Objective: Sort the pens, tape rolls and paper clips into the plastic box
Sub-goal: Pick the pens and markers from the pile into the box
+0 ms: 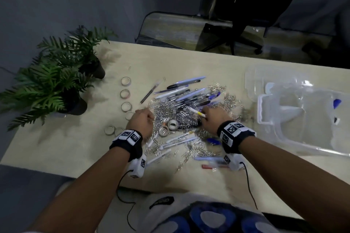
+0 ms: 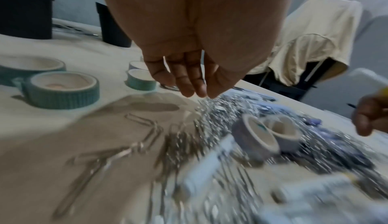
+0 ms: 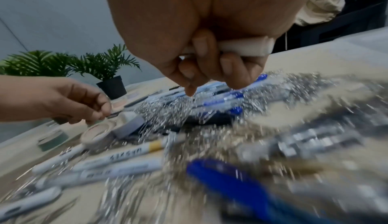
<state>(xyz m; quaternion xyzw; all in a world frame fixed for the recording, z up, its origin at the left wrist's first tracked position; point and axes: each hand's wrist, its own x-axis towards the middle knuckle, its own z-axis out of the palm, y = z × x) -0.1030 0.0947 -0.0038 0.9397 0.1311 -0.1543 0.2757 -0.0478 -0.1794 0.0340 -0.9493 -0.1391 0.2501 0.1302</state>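
A heap of pens (image 1: 191, 96) and silver paper clips (image 1: 166, 113) covers the middle of the table. Two tape rolls (image 1: 168, 127) lie in the heap, and several more tape rolls (image 1: 125, 93) stand in a row to its left. My right hand (image 1: 210, 117) grips a white marker with a yellow band (image 1: 197, 112), its barrel (image 3: 247, 48) crossing my curled fingers. My left hand (image 1: 141, 119) hovers over the heap's left edge. Its fingers (image 2: 193, 84) hang straight and hold nothing. The clear plastic box (image 1: 265, 119) stands open at the right.
Two potted ferns (image 1: 56, 73) stand at the table's left end. The box's clear lid (image 1: 265, 81) lies behind the box. An office chair with a cloth draped over it (image 1: 246, 5) stands beyond the far edge. Wrist-camera cables hang over the near edge.
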